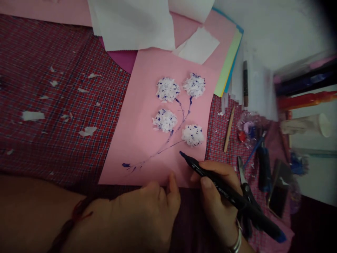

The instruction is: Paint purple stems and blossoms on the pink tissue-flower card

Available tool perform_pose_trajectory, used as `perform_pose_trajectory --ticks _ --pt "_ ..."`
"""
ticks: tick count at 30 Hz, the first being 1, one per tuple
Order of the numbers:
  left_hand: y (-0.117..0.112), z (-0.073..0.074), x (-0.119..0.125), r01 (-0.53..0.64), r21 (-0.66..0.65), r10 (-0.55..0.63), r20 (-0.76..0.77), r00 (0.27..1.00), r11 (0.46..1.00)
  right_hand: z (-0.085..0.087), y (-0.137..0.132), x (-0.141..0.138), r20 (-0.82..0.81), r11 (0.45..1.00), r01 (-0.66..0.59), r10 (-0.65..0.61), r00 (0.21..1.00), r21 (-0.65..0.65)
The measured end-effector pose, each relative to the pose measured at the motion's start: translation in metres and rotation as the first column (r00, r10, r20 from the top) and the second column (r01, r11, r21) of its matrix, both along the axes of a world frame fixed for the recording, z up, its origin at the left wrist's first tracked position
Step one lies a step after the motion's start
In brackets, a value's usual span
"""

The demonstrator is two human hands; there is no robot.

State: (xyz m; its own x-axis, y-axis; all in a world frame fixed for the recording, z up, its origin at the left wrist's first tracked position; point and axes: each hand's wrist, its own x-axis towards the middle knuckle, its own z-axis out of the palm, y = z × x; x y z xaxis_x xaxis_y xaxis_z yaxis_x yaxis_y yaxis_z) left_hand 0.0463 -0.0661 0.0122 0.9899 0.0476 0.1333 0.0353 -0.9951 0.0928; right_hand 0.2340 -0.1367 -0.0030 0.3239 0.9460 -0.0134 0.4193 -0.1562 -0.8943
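My right hand [221, 196] grips a black marker [226, 191] with a blue end cap. Its dark tip hovers over or touches the pink paper [126, 140], just below the lower right flower; contact is hard to tell. At the sheet's bottom edge, my left hand [150, 211] is curled, with one digit lying on the paper and the other fingers partly hidden. Several white crumpled-paper flowers [167, 89] with dark blue specks are on the sheet. Dark blue stems [167, 143] run from them towards the lower left.
White paper sheets [134, 24] overlap the top of the pink sheet. Paper scraps [88, 131] are scattered over the checked cloth [65, 88]. At right lie a wooden stick [229, 130], scissors [246, 191], a paint palette [247, 128], a phone [279, 193] and a paper cup [322, 125].
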Motion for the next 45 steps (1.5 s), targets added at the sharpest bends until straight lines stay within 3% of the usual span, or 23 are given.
perform_pose_trajectory --ticks 4,11,19,23,29,40,45 --pt "-0.015 -0.006 -0.003 -0.08 0.009 0.08 -0.026 0.996 0.997 0.0 0.005 -0.004 -0.002 0.998 -0.051 0.051 0.999 0.022" --pt "-0.028 -0.017 -0.006 -0.229 -0.041 0.228 -0.017 0.973 0.973 -0.005 0.006 -0.007 -0.017 0.999 0.012 -0.011 1.0 0.033" --pt "-0.016 -0.017 -0.003 -0.03 0.104 0.03 0.002 1.0 0.994 -0.002 0.009 -0.012 0.002 0.991 -0.081 0.081 0.997 0.109" --pt "-0.01 -0.01 -0.004 0.033 0.119 -0.029 -0.033 0.999 0.992 -0.001 0.009 -0.008 0.048 0.993 -0.045 0.04 0.998 0.109" --pt "-0.008 -0.003 -0.004 -0.017 0.086 0.021 -0.039 0.999 0.996 -0.005 0.011 -0.003 0.082 0.994 0.026 -0.035 0.996 0.107" --pt "-0.012 -0.003 -0.003 -0.077 0.018 0.077 -0.033 0.996 0.997 -0.004 0.007 -0.004 0.071 0.997 -0.006 0.001 0.997 0.076" --pt "-0.019 -0.007 -0.007 -0.116 0.03 0.116 -0.015 0.993 0.993 -0.005 0.01 0.0 -0.054 0.997 -0.004 0.009 0.998 0.081"
